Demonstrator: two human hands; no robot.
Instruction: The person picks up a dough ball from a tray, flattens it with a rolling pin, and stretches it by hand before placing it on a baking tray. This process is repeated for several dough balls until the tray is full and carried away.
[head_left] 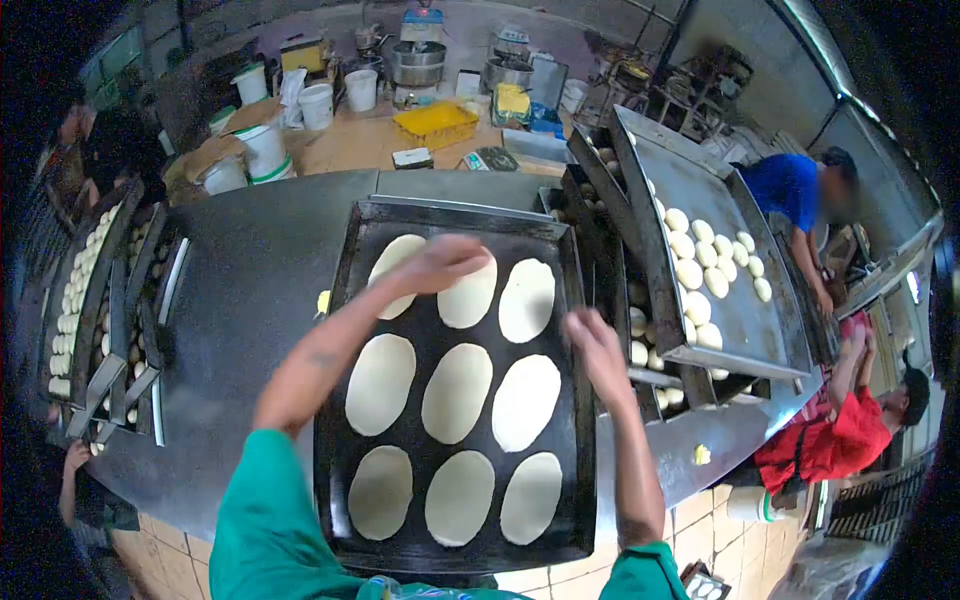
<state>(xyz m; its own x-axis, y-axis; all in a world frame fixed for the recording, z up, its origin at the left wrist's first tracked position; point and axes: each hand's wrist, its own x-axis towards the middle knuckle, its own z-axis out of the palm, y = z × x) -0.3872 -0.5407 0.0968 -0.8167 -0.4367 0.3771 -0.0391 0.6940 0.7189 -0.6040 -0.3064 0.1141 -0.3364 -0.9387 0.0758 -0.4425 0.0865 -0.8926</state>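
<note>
A dark baking tray lies before me, with several flat oval dough pieces in three rows. My left hand is over the far row, its bunched fingers covering the top of the middle dough oval. Motion blur hides whether those fingers grip anything. Along the tray's right side hovers my right hand, fingers loosely apart and slightly blurred, with nothing visible in it. The nearest pieces to it are the far-right dough oval and the middle-row right oval.
Stacked at right, a tilted tray holds round dough balls. More loaded trays stand at left on the metal table. People in blue and red are at right. Behind are a yellow crate and buckets.
</note>
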